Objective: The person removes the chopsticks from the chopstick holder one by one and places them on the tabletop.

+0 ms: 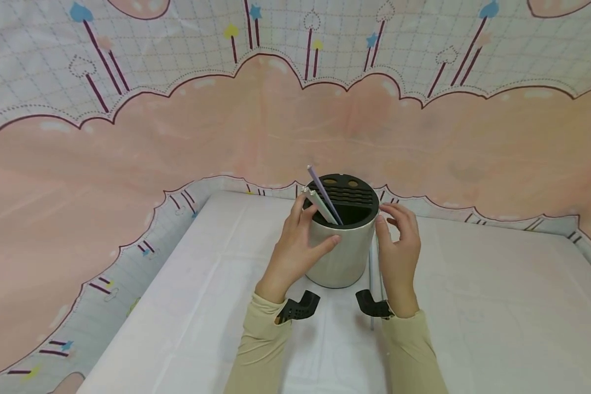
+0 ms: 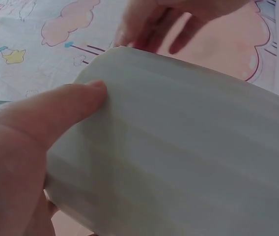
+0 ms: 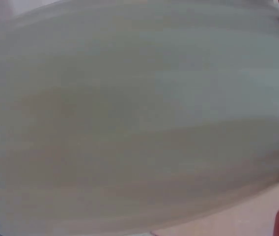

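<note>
A round pen holder (image 1: 336,257) with pale grey-white sides and a black slotted lid (image 1: 347,191) stands upright on the table. A purple pen (image 1: 321,189) and pale white pens (image 1: 322,207) lean leftward out of its large opening. My left hand (image 1: 295,246) grips the holder's left side, thumb across the front and fingers round towards the back. In the left wrist view the thumb lies along the pale wall (image 2: 179,142). My right hand (image 1: 400,246) is at the right side, its loosely bent fingertips right at the rim. The pale wall (image 3: 129,108) fills most of the right wrist view.
Thin pale-blue sticks (image 1: 371,273) lie on the white table (image 1: 216,262) between the holder and my right hand, partly hidden by it. Black wrist mounts (image 1: 302,306) sit on both sleeves. A patterned pink and white cloth (image 1: 226,131) hangs behind the table.
</note>
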A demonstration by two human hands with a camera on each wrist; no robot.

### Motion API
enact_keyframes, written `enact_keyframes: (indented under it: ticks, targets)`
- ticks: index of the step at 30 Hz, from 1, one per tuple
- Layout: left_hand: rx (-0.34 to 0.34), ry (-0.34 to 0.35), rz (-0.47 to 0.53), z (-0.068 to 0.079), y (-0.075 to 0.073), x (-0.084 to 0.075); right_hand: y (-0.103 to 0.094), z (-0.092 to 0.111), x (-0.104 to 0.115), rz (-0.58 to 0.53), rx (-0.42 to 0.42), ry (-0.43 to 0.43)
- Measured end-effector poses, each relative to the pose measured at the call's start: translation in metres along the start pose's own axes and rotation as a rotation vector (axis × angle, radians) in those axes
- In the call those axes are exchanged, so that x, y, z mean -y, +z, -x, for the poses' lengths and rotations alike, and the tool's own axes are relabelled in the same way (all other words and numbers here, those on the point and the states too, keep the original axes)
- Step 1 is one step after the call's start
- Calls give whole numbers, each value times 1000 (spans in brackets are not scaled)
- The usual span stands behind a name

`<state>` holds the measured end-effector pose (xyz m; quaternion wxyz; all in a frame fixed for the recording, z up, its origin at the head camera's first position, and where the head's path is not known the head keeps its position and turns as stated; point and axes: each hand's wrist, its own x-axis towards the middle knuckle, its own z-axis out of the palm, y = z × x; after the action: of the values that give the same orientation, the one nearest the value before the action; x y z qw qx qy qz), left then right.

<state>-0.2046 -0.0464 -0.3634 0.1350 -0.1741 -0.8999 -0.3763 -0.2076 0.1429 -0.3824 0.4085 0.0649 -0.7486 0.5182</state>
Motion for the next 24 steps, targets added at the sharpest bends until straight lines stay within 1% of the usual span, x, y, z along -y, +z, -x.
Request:
enact_keyframes:
  ticks: [5, 7, 9, 11, 14, 17, 19, 21, 24]
  targets:
    - [6, 5, -12, -1, -1, -1, 12, 3, 15, 47, 62, -193]
    - [7, 6, -14, -1, -1, -2, 16, 6, 20, 92, 100, -246]
    - [5, 9, -15, -1, -1, -2, 19, 7, 25, 149, 141, -277]
    - [2, 12, -16, -1, 0, -2, 19, 8, 30, 221, 191, -276]
    - [-4, 22, -30, -1, 1, -2, 18, 9, 40, 318, 278, -244]
    - [-7, 31, -51, -1, 0, -3, 18, 11, 48, 398, 346, -249]
    - [-8, 30, -62, -1, 0, -3, 18, 12, 51, 426, 371, -263]
    - [-1, 22, -64, 0, 0, -3, 18, 13, 52, 436, 379, -265]
    - [3, 9, -59, 0, 1, -4, 18, 13, 53, 421, 380, -235]
